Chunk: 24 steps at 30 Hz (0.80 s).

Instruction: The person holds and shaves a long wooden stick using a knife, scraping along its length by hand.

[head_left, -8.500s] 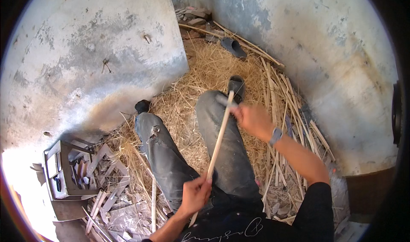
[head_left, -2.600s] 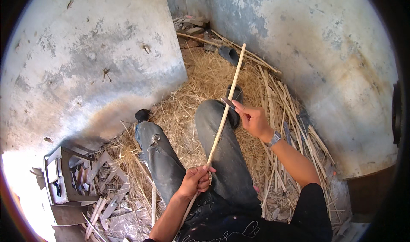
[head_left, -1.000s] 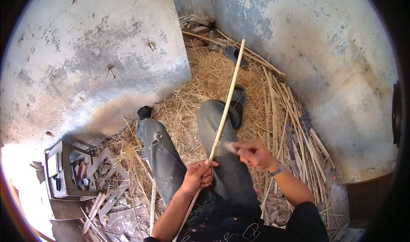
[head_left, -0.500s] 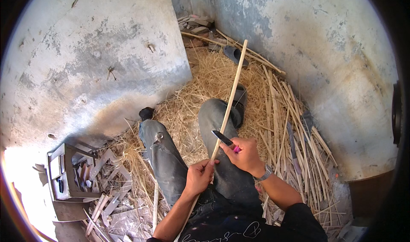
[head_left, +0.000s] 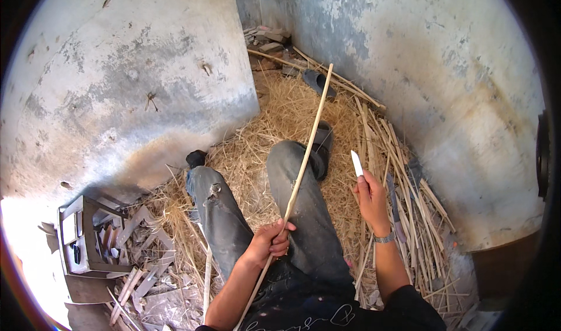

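My left hand [head_left: 270, 241] is closed around a long, pale wooden stick [head_left: 307, 157] in front of my lap. The stick slants up and away past my right knee, and its lower end runs back beneath my left forearm. Off to the right, apart from the stick, my right hand [head_left: 371, 199] grips a small knife [head_left: 357, 163]. The knife's bright blade points up and away; its handle is mostly hidden in my fingers.
Thin wood shavings [head_left: 245, 150] cover the floor around my legs. Many loose sticks [head_left: 409, 214] lie along the right wall [head_left: 444, 97]. A sandal [head_left: 319, 82] sits at the far end. On the left stands an overturned-looking wooden frame [head_left: 87, 237] among scraps.
My right hand has moved the knife off the stick and out to the right, turning its blade upward. My left hand still holds the stick, whose far tip has dipped slightly.
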### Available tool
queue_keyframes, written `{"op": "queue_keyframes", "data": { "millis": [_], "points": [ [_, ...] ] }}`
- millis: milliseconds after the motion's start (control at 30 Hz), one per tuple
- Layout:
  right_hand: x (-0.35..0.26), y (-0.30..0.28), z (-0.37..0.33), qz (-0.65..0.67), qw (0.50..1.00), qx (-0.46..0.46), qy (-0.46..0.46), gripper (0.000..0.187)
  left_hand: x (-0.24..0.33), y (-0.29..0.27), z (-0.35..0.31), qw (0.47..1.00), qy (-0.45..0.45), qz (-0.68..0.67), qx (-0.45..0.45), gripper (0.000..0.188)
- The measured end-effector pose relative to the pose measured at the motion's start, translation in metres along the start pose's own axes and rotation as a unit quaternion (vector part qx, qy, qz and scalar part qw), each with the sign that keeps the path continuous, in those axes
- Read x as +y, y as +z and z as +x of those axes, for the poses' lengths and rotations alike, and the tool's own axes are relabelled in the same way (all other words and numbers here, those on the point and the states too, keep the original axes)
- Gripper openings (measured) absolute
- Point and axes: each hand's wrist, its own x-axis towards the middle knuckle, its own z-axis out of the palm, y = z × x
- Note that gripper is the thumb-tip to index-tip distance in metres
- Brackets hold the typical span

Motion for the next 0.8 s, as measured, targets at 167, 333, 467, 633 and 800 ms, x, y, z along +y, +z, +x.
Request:
{"op": "queue_keyframes", "data": {
  "millis": [167,333,467,633,800],
  "points": [
    [-0.001,0.019,-0.014,0.023,0.998,-0.048,-0.019,0.032,-0.008,-0.011,-0.003,0.973,-0.078,-0.201,-0.087,0.036],
    [-0.017,0.042,0.003,-0.051,0.990,-0.094,-0.086,0.032,-0.016,-0.013,-0.008,0.959,-0.109,-0.239,-0.102,0.036],
    [-0.022,0.062,0.036,-0.147,0.978,-0.070,-0.132,0.042,-0.019,-0.012,-0.021,0.974,-0.110,-0.190,-0.058,0.036],
    [-0.007,0.066,0.103,-0.208,0.958,-0.047,-0.192,0.038,-0.027,-0.021,-0.054,0.984,-0.099,-0.143,-0.019,0.036],
    [-0.002,0.053,0.152,-0.234,0.962,-0.030,-0.137,0.039,-0.034,-0.042,-0.104,0.980,-0.139,-0.140,-0.010,0.040]
  ]
}}
